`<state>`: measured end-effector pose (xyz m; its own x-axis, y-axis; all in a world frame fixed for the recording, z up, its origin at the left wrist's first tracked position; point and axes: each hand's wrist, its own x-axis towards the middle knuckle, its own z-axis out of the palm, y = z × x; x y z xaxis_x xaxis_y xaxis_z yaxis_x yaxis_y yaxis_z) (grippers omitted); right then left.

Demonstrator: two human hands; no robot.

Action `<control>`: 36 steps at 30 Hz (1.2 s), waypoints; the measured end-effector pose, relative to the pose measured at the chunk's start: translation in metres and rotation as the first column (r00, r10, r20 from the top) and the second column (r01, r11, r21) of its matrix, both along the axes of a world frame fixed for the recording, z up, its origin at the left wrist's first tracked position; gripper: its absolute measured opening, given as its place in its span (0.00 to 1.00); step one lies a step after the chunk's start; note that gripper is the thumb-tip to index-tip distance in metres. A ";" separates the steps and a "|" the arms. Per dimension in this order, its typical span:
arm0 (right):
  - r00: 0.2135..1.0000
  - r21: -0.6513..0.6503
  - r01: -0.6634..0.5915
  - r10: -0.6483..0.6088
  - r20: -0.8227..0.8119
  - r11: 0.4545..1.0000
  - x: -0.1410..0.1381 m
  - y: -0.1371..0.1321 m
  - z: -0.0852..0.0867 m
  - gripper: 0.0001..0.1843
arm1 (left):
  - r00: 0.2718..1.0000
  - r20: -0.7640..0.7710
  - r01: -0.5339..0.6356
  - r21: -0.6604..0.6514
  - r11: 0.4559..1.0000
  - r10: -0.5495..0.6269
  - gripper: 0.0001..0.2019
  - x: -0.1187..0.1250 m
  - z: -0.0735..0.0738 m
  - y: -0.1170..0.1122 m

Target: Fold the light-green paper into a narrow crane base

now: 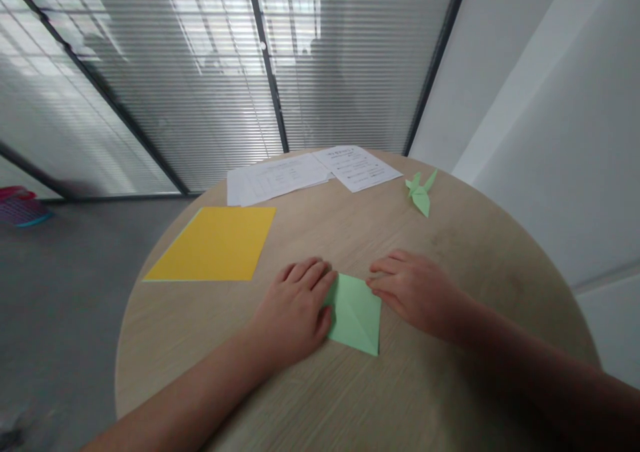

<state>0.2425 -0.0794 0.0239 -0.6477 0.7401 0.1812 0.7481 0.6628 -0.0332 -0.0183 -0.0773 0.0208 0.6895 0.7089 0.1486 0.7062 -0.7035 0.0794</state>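
A folded light green paper (356, 313) lies flat on the round wooden table (450, 252), between my two hands. My left hand (295, 312) rests palm down on its left edge, fingers flat and together, pressing the paper. At the paper's upper right corner sits my right hand (415, 291), its fingers stretched out and the fingertips touching the corner.
A yellow paper sheet (215, 242) lies on the table's left side. Two printed white sheets (310, 172) lie at the far edge. A small green folded paper crane (420, 192) stands at the far right. Glass partition with blinds behind; white wall to the right.
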 end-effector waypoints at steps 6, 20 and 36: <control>0.987 -0.039 0.094 -0.088 0.131 0.995 0.004 -0.020 0.005 0.12 | 0.999 0.010 -0.041 -0.006 0.999 0.041 0.27 -0.001 0.000 0.000; 0.952 -0.140 0.234 -0.256 -0.169 0.962 0.007 0.008 -0.006 0.15 | 0.990 0.030 -0.140 -0.049 0.989 0.141 0.20 -0.002 0.006 -0.001; 0.900 -0.340 0.381 -0.429 -0.076 0.860 -0.043 0.002 0.016 0.16 | 0.946 -0.106 -0.321 -0.158 0.934 0.307 0.08 0.032 0.049 -0.004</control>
<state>0.1991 -0.0778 0.0398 -0.2630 0.9643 -0.0323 0.9189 0.2401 -0.3131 0.0136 -0.0809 0.0698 0.4319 0.9011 -0.0391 0.8977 -0.4254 0.1146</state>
